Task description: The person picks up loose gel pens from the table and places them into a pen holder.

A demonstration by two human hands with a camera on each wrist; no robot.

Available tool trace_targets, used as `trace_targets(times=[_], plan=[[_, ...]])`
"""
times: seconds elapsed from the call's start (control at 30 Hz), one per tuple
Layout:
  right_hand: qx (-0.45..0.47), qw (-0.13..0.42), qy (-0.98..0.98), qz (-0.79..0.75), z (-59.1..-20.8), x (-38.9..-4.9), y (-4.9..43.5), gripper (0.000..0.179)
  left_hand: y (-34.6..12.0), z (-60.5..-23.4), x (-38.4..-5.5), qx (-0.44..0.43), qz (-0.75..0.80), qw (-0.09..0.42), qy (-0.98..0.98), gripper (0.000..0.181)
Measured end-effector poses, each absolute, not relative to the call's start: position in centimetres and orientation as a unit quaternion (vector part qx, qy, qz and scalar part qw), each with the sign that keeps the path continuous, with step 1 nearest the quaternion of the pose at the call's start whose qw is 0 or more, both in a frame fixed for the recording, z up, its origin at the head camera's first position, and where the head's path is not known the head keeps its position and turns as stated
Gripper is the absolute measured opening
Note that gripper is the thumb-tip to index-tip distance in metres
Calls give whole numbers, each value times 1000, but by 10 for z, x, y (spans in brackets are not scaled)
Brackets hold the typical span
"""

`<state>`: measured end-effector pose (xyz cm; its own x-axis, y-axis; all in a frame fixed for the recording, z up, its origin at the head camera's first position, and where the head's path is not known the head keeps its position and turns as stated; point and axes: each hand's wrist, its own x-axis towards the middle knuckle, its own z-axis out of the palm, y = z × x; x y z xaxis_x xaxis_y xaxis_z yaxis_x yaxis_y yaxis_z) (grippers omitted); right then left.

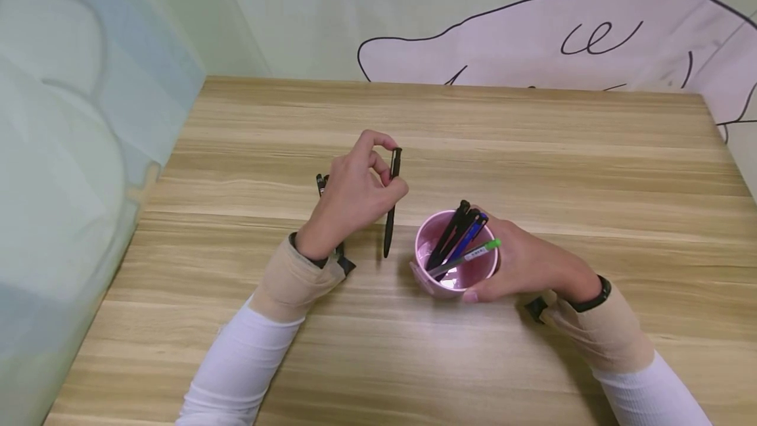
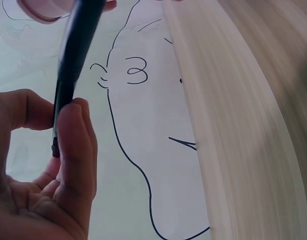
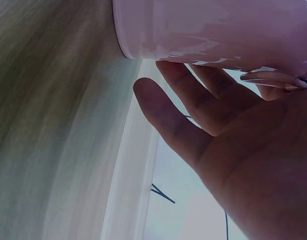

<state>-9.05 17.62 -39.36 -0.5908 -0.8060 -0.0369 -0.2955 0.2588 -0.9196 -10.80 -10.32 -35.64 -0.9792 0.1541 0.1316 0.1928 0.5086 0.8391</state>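
Note:
My left hand (image 1: 361, 189) pinches a black pen (image 1: 389, 229) between thumb and fingers, its tip pointing down, to the left of a pink cup (image 1: 422, 268). Close up, the left wrist view has the thumb and fingers on this pen (image 2: 76, 50). My right hand (image 1: 520, 258) holds the cup from its right side, thumb at the front; the far fingers are partly hidden. Inside the cup lean several black pens (image 1: 452, 232), a blue pen (image 1: 470, 238) and a green-ended pen (image 1: 481, 250). The right wrist view has fingers against the pink wall (image 3: 203, 30).
Behind the left hand lie black pens (image 1: 321, 184), mostly covered by the hand and wrist. Everything stands on a wood-grain table (image 1: 473, 143), with a wall bearing a cartoon drawing (image 1: 532, 31) along its back edge.

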Motion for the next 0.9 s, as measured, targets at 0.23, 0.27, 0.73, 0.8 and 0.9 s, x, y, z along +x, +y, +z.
trace_targets(times=[0.23, 0.27, 0.73, 0.8, 0.9], plan=[[-367, 269, 739, -497, -394, -90, 176, 86, -102, -355, -107, -108, -506, 28, -855, 46], [-367, 270, 738, -498, -394, -90, 176, 85, -102, -355, -107, -109, -510, 29, -853, 46], [-364, 276, 733, -504, -391, -90, 175, 87, -100, -355, -106, -128, -557, 49, -819, 45], [-366, 274, 734, -502, -392, -90, 175, 87, -100, -355, -106, -132, -560, 54, -817, 45], [-367, 273, 735, -500, -392, -90, 175, 85, -100, -354, -106, -138, -566, 60, -810, 45]])
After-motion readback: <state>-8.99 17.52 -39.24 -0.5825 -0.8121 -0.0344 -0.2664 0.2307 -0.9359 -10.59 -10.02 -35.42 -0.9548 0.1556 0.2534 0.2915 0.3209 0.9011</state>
